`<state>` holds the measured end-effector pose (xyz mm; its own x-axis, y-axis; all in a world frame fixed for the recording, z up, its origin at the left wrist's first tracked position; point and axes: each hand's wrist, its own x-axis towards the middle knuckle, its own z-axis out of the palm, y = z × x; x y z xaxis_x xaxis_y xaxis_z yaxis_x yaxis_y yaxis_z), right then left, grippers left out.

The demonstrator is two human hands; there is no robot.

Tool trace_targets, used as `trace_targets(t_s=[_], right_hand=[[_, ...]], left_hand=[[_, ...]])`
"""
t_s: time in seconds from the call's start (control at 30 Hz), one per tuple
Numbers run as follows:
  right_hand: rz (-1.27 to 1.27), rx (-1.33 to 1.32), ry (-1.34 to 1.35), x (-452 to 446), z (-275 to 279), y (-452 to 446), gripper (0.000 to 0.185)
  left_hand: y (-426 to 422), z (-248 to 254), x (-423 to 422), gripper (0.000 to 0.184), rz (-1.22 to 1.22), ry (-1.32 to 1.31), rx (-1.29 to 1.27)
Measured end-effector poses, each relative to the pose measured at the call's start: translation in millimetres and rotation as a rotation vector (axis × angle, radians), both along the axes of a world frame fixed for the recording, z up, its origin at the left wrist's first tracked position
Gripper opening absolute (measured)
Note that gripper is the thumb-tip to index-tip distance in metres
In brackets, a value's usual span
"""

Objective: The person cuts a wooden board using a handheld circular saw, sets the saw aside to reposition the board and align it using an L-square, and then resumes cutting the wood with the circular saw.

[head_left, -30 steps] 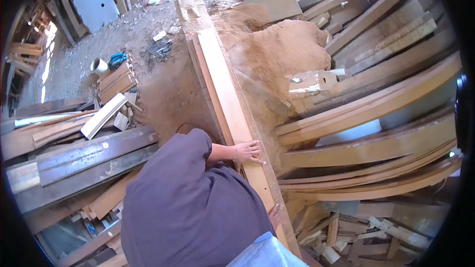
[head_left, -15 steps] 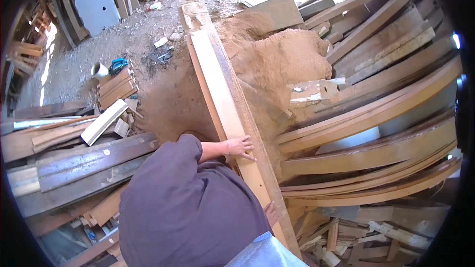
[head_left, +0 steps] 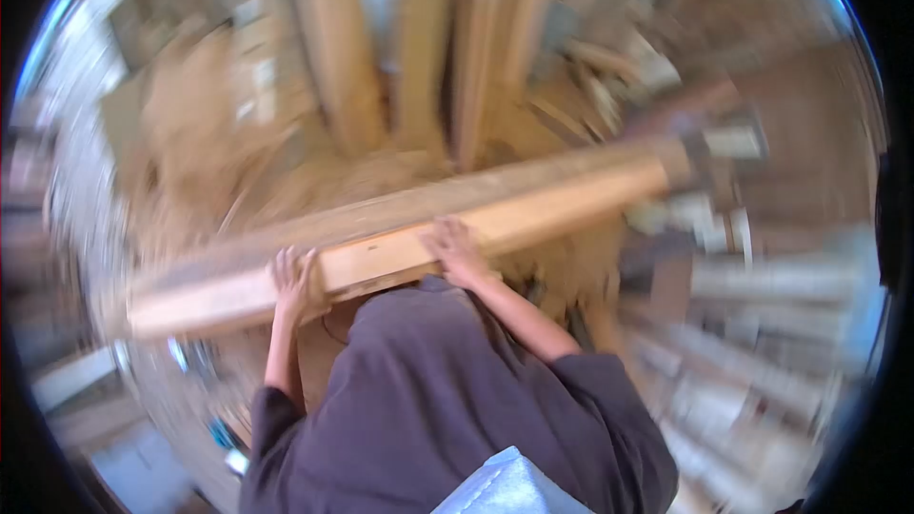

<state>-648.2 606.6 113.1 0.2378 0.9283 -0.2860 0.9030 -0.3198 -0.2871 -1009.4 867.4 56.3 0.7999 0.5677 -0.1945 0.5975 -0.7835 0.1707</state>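
A pale, smooth wooden plank (head_left: 376, 257) lies across my front on a rougher, darker beam (head_left: 381, 214), its right end farther away than its left. My left hand (head_left: 299, 284) rests on the plank left of my body, fingers spread over its top face. Farther right, my right hand (head_left: 457, 252) also lies on the plank, fingers stretched out and slightly blurred. A small dark mark shows in the wood between the two hands. The plank's near edge is partly hidden by my hands and dark shirt (head_left: 457, 390).
Beyond the beam stand long boards (head_left: 343, 57) and a sawdust heap (head_left: 205, 105), blurred. Scrap wood (head_left: 752, 362) is strewn at the right. A teal tool (head_left: 221, 433) lies at lower left.
My view has swung round to the right, so the plank now runs across the picture instead of away from me. My right hand, mostly hidden before, shows fully. Both hands remain on the plank.
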Motion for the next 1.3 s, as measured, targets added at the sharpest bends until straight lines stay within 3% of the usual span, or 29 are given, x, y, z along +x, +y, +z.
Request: trace_targets(t_s=[0.03, 0.13, 0.2, 0.33, 0.4, 0.53, 0.6, 0.7, 0.8, 0.87, 0.93, 1.03, 1.07, 1.1, 1.13, 1.17, 1.2, 1.23, 1.27, 1.3], right_hand=[[-0.054, 0.012, 0.004, -9, -7, -3, 0.088], [-0.213, 0.067, 0.031, -35, -11, 0, 0.081], [-0.285, 0.126, 0.070, -51, -4, -12, 0.075], [-0.532, 0.222, 0.135, -80, -34, -94, 0.085], [-0.740, 0.055, 0.286, -99, -42, -136, 0.083], [-1.145, 0.003, 0.581, -158, -56, -234, 0.076], [-1.294, -0.091, 0.475, -206, -96, -280, 0.072], [-1.526, -0.126, 0.540, -269, -101, -337, 0.069], [-1.912, -0.059, 0.483, -347, -97, -348, 0.070], [-1.980, -0.111, 0.359, -428, -129, -351, 0.071], [-2.125, -0.124, 0.483, -491, -165, -333, 0.075], [-2.540, 0.058, 0.750, -551, -184, -297, 0.066], [-2.729, 0.231, 0.819, -535, -169, -275, 0.057], [-2.655, 0.259, 0.831, -583, -226, -265, 0.062], [-2.536, 0.080, 0.845, -573, -209, -244, 0.057], [-2.627, 0.360, 0.858, -588, -266, -207, 0.054], [-2.486, 0.158, 0.856, -545, -204, -203, 0.053], [-2.341, 0.188, 1.052, -557, -252, -197, 0.057], [-2.319, 0.421, 1.084, -585, -305, -174, 0.056], [-2.300, 0.461, 1.146, -560, -295, -180, 0.054]], left_hand=[[17, -57, -10, 0.139, -0.213, -0.015, 0.563], [39, -29, 35, 0.132, -0.369, 0.090, 0.707], [21, 19, 80, 0.128, -0.184, 0.273, -0.079], [-43, 61, 165, 0.129, -0.417, 0.146, -0.107], [-70, 66, 199, 0.130, -0.539, 0.112, -0.071], [-119, 56, 251, 0.127, -0.682, 0.056, 0.003], [-139, 54, 273, 0.125, -0.750, 0.005, 0.016], [-167, 60, 305, 0.125, -0.802, -0.078, -0.007], [-184, 69, 328, 0.127, -0.847, -0.110, -0.018], [-199, 79, 337, 0.127, -0.864, -0.124, -0.051], [-204, 77, 348, 0.126, -0.901, -0.131, -0.093], [-219, 69, 362, 0.123, -0.977, -0.024, -0.193], [-217, 69, 375, 0.120, -0.995, 0.068, -0.249], [-214, 69, 374, 0.120, -1.022, 0.118, -0.249], [-214, 69, 387, 0.116, -1.082, 0.197, -0.153], [-214, 66, 403, 0.111, -1.144, 0.273, -0.055], [-212, 56, 408, 0.108, -1.160, 0.257, -0.050], [-209, 50, 414, 0.104, -1.176, 0.241, -0.047], [-205, 45, 417, 0.102, -1.175, 0.229, -0.029], [-202, 42, 422, 0.100, -1.152, 0.192, -0.010]])
